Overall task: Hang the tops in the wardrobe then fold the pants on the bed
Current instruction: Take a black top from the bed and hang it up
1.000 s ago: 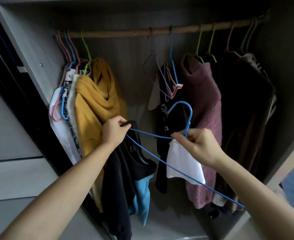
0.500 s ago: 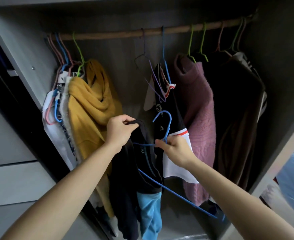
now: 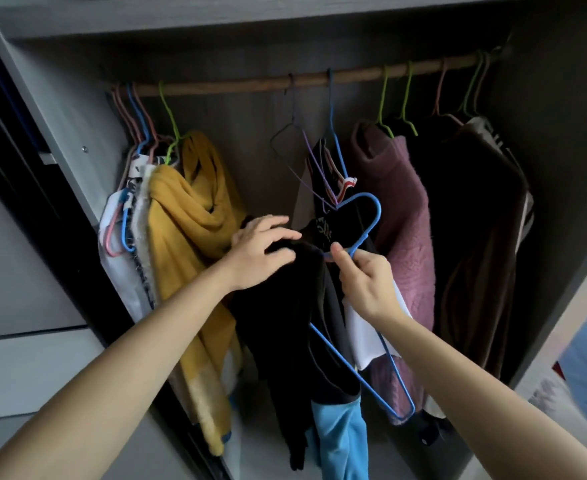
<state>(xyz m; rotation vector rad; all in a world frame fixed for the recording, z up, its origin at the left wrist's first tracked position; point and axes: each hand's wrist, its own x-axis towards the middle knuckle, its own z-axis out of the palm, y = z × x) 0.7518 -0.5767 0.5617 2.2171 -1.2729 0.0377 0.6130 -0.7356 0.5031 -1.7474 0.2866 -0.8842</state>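
Hands meet inside the wardrobe: right hand pinches a blue hanger by its neck; left hand, fingers spread loose, rests on the black top at its 9 o'clock.

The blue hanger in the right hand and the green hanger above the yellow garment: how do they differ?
The blue hanger is off the rod, held at its neck by the right hand; the green hanger is hooked on the rod. The blue hanger is tilted, one arm pointing down; the green one hangs upright. The blue hanger carries a black top only on one side; the green one bears the yellow garment. Both are thin wire-type hangers.
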